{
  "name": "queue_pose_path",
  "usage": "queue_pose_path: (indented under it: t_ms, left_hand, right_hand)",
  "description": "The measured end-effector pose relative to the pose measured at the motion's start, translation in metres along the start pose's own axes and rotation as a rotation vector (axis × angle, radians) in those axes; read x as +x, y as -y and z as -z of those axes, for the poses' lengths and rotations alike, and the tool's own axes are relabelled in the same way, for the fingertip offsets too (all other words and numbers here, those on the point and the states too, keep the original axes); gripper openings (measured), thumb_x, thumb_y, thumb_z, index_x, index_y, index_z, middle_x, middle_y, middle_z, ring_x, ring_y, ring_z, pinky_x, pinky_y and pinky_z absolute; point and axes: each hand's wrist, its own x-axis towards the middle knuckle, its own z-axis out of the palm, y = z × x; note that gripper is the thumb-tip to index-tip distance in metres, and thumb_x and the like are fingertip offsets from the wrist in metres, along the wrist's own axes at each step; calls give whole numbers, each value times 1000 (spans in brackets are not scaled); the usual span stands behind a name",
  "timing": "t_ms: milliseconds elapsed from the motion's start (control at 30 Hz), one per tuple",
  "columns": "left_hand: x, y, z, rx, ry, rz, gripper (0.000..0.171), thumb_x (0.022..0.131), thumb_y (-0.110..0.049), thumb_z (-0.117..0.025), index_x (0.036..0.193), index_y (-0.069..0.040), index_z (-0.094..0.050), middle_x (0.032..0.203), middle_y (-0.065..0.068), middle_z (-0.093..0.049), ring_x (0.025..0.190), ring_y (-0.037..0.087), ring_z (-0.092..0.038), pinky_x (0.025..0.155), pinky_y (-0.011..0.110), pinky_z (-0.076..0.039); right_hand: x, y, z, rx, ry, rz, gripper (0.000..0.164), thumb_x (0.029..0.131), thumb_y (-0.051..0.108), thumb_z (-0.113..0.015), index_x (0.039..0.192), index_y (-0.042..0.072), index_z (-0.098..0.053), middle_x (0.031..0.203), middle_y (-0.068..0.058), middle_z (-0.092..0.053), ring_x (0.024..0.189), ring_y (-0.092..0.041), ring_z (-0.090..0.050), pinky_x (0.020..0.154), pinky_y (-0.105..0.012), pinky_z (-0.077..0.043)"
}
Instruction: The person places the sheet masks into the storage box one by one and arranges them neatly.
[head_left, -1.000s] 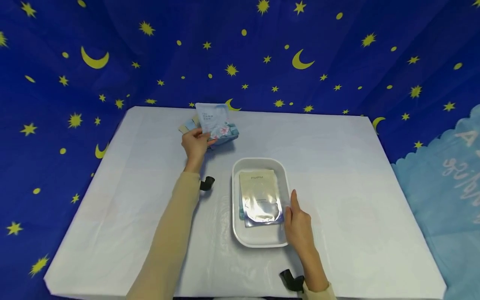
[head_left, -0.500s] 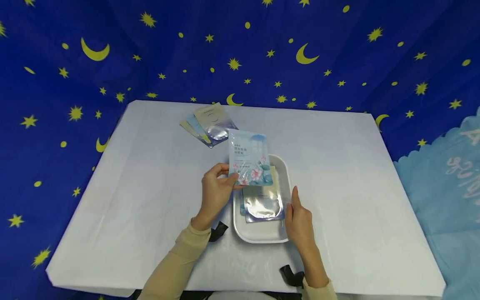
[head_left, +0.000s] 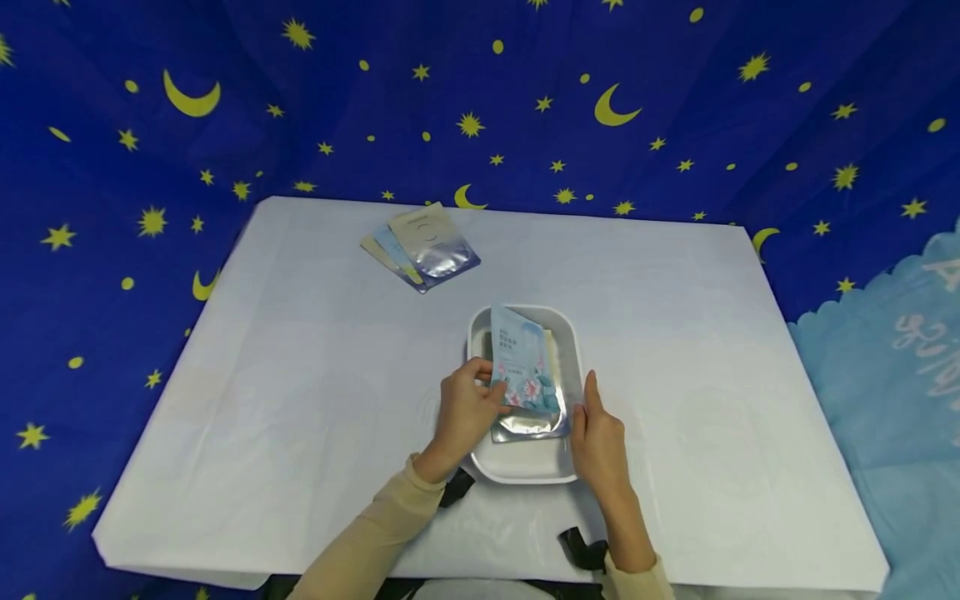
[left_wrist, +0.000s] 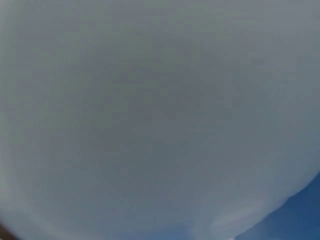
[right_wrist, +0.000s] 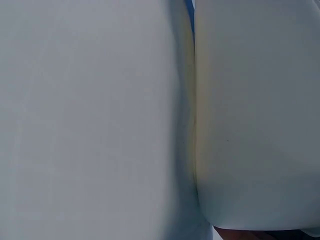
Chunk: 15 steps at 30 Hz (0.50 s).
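A light-blue face mask packet [head_left: 525, 358] with pink flowers is tilted over a white plastic tray [head_left: 525, 472]. My left hand [head_left: 468, 407] pinches its lower left side between thumb and fingers. Beneath it, a gold-and-silver face mask packet [head_left: 525, 429] lies in the tray, partly covered. At the tray's right side my right hand [head_left: 602, 450] holds the rim, thumb on the rim and index finger pointing straight ahead outside it. White surfaces fill most of the left wrist view. In the right wrist view, the tray's pale outer wall [right_wrist: 260, 120] stands at the right; the fingers are mostly hidden.
Several fanned face mask packets [head_left: 435, 248] lie near the table's back edge, left of centre. A white cloth covers the table [head_left: 712, 350]. Behind it hangs a dark blue curtain [head_left: 525, 83] with yellow stars and moons. A light-blue cloth [head_left: 892, 400] hangs at the right.
My left hand has lifted the light-blue packet off the pile at the back and brought it toward me and right, over the tray. My right hand stays at the tray's rim.
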Motion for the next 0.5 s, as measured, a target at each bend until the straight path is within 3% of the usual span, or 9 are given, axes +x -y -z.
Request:
queue_pose_path:
  t_ms: [267,500]
  left_hand:
    - [2,4,-4,90,62,-11,21,84,3,-70,101,12,-61,90,24,-66,62,25,-71,52,18,-54]
    - [1,2,-3,195,106,-25,23,86,-9,-73,100,8,-64,81,17,-71,55,14,-66,47,18,-49]
  right_hand:
    - [0,-1,-1,5,-18,0,50,96,2,-51,143,-11,-38,67,-20,-58,70,-33,-63,68,-49,-52]
    - [0,0,-1,8,-20,-1,50,96,2,-51,143,-11,-38,70,-24,-60,67,-33,-62,65,-48,-51]
